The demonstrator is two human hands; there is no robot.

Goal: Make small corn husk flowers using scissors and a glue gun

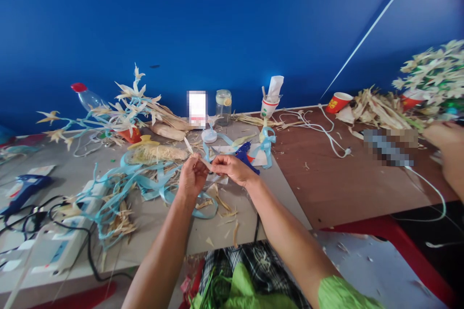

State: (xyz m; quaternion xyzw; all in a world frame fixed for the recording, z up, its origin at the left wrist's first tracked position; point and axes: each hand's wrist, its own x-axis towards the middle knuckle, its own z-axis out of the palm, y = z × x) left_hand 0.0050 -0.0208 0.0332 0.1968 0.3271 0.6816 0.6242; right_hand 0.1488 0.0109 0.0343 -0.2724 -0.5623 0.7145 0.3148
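My left hand (192, 176) is closed, pinching a pale strip of dried corn husk (188, 145) whose pointed end rises above the fingers. The fingers of my right hand (232, 169) are closed on the other end of that strip, close beside the left hand. Just beyond the right hand lies a blue glue gun (245, 153). Light-blue ribbon (159, 188) runs in loops to the left of my hands, beside a clump of fine husk fibres (155, 153). Loose husk scraps (221, 203) are scattered on the table in front of me.
Husk flowers on blue stems (132, 91) stand back left, near a clear bottle (89, 96). A second glue gun (27, 190) and a power strip (68, 241) with black cords occupy the left. At right are a husk pile (379, 108), a white cable (331, 137) and another person's arm (447, 149).
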